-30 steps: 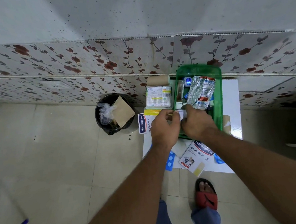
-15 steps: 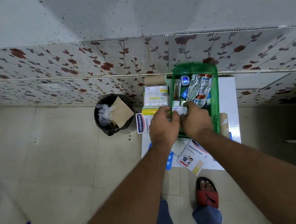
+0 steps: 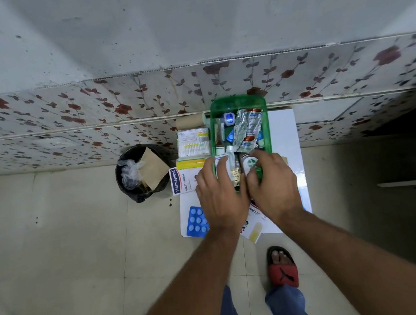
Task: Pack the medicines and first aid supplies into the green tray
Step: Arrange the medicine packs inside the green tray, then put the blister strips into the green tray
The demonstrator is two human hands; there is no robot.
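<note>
Your left hand (image 3: 221, 196), fingers nearly straight, presses the small white cardboard box (image 3: 221, 165) at frame centre; seat it flat inside the green plastic tray (image 3: 237, 101).

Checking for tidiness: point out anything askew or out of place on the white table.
A plaster packet juts past the near edge of the white table. Silver blister strips lie slanted atop the contents of the green tray.

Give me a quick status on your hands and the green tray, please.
Left hand flat on white box at near edge of green tray. Right hand grips round tin inside. Blue blister pack, Hansaplast box not yet packed.
</note>
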